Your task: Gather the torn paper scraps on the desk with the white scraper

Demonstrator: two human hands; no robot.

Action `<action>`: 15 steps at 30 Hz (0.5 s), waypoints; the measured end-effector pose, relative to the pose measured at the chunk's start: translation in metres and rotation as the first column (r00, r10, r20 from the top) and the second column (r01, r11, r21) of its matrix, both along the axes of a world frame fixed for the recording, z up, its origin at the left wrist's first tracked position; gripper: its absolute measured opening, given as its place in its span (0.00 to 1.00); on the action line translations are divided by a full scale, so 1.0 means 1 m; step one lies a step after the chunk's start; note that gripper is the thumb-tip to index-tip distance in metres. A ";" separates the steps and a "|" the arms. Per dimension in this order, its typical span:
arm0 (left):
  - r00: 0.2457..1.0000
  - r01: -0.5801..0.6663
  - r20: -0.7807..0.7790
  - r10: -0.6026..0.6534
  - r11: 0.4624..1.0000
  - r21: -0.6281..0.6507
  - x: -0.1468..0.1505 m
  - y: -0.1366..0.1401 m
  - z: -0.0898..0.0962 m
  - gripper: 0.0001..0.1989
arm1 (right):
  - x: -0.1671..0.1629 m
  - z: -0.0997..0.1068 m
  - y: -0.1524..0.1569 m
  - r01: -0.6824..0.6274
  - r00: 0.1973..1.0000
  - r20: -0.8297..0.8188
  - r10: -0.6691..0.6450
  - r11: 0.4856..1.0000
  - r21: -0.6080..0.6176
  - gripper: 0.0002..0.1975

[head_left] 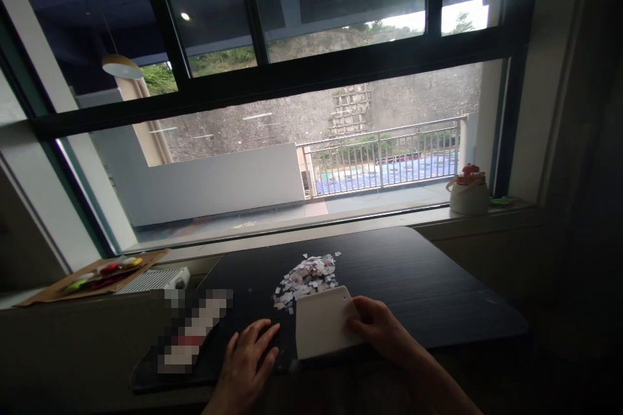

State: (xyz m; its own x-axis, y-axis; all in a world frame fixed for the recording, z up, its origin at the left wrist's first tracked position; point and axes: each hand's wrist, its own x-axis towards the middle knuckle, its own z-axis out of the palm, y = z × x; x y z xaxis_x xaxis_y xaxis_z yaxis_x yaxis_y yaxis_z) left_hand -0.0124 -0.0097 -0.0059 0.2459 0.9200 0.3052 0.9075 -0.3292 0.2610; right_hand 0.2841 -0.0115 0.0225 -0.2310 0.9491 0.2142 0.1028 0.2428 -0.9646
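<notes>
Near the front edge of the dark table [418, 292], my right hand [377, 324] grips the right side of a flat white board [321, 324], thumb on its face. The board has a small hole near its upper right corner. Just beyond its upper edge lies a loose heap of small cut paper pieces [311, 275], a few scattered around it. To the left of the board, my left hand [250, 353] rests low over the tabletop with fingers spread, apart from the board and holding nothing.
A pixelated patch [195, 334] covers something on the table's left part. Beyond the table runs a window sill [379, 217] bearing a white jug-like container [468, 194] with an orange-red top. At left, brown paper [53, 288] holding colourful items lies beside a white radiator [156, 280].
</notes>
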 end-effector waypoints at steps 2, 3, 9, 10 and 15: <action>0.999 -0.025 -0.020 0.025 0.999 -0.020 0.000 -0.002 -0.005 0.21 | 0.001 0.001 -0.001 0.000 1.000 0.008 0.000 1.000 -0.008 0.11; 0.999 -0.034 -0.026 0.033 0.999 -0.028 0.000 -0.003 -0.006 0.21 | 0.001 0.001 -0.001 -0.001 1.000 0.010 0.002 1.000 -0.015 0.11; 0.998 -0.067 -0.021 0.065 0.993 -0.092 0.002 -0.007 -0.006 0.22 | 0.001 0.002 -0.002 -0.007 1.000 -0.003 0.007 1.000 0.003 0.10; 0.998 -0.066 -0.017 0.065 0.994 -0.092 0.002 -0.007 -0.006 0.22 | 0.001 0.003 -0.003 -0.008 1.000 0.002 0.008 1.000 0.003 0.10; 0.997 -0.072 -0.022 0.070 0.994 -0.080 0.003 -0.005 -0.006 0.22 | 0.000 0.005 -0.004 -0.079 0.997 -0.001 0.079 0.997 -0.017 0.10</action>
State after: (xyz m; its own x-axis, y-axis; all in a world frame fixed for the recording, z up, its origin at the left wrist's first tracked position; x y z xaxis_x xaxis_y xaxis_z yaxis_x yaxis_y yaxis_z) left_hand -0.0094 -0.0152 -0.0117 0.1841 0.9568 0.2250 0.9330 -0.2421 0.2663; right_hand 0.2844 -0.0159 0.0273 -0.3053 0.9314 0.1980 0.0839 0.2334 -0.9687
